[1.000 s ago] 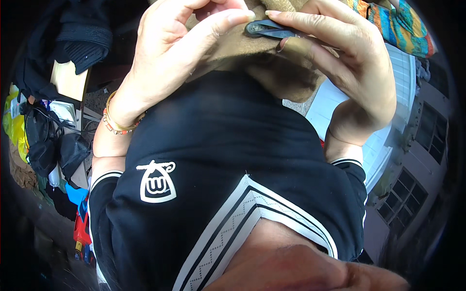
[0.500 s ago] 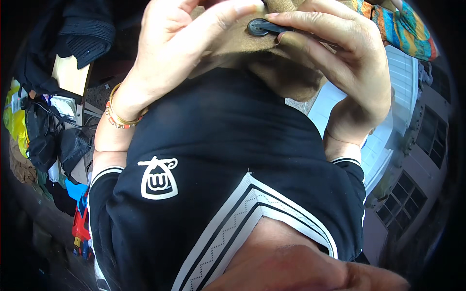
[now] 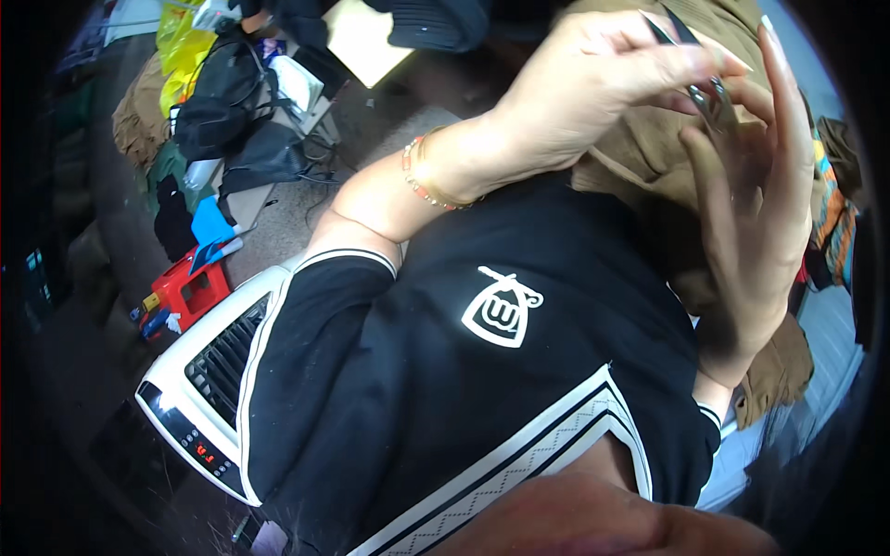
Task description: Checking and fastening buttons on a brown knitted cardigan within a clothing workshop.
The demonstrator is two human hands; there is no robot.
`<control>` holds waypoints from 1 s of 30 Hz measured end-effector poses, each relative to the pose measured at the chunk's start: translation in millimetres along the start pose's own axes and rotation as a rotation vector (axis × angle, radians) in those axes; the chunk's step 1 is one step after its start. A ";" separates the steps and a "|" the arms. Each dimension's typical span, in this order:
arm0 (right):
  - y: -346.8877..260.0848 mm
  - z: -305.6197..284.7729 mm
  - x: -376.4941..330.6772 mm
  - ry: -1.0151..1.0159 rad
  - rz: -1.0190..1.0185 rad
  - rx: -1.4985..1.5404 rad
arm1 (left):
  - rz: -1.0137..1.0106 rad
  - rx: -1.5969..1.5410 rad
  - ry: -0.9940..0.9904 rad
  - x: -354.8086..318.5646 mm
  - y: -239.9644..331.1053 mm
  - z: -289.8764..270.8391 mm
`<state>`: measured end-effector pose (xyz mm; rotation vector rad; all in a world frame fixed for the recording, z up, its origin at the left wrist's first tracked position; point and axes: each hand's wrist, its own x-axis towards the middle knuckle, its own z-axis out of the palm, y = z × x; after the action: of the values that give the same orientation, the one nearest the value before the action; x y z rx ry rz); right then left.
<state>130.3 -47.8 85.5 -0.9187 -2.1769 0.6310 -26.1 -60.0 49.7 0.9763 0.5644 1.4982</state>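
Grey floor (image 3: 289, 218): spread out beyond the left arm, under scattered household things

Two-pronged tool (image 3: 684, 28): dark with shiny metal parts, it was between the hands, above brown cloth (image 3: 635, 148)

Left hand (image 3: 593, 93): thumb and fingertips pinched the two-pronged tool

Right hand (image 3: 774, 204): blurred, thumb and one raised finger spread apart; whether its other fingers gripped the tool could not be told

Prongs over cloth: a loose pinch could have let the tool slip, and its ends, if sharp, might have snagged the folds or pricked the right thumb close by

Yellow plastic bag (image 3: 174, 60): at the upper left, contents hidden

Black bag (image 3: 218, 102): just beside it, contents also hidden

Red plastic frame (image 3: 215, 278): small yellow and blue items (image 3: 150, 304) showed at its side; whether it held them was unclear

White appliance (image 3: 227, 352): grille upward, near the left sleeve (image 3: 343, 287)
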 end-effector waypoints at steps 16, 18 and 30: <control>71.7 -100.9 -68.6 0.016 0.109 0.049 | -0.410 0.132 1.323 -148.5 57.0 -421.6; 74.5 -110.4 -77.0 0.034 0.110 0.094 | -0.403 0.062 1.304 -144.2 45.4 -454.4; 55.7 -90.0 -99.9 0.315 0.192 0.081 | 0.343 1.035 1.202 -82.4 63.6 -352.6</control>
<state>272.5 -73.3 68.0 -1.1113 -1.7874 0.6137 -357.8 -86.3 -106.6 0.8058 2.2795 2.0542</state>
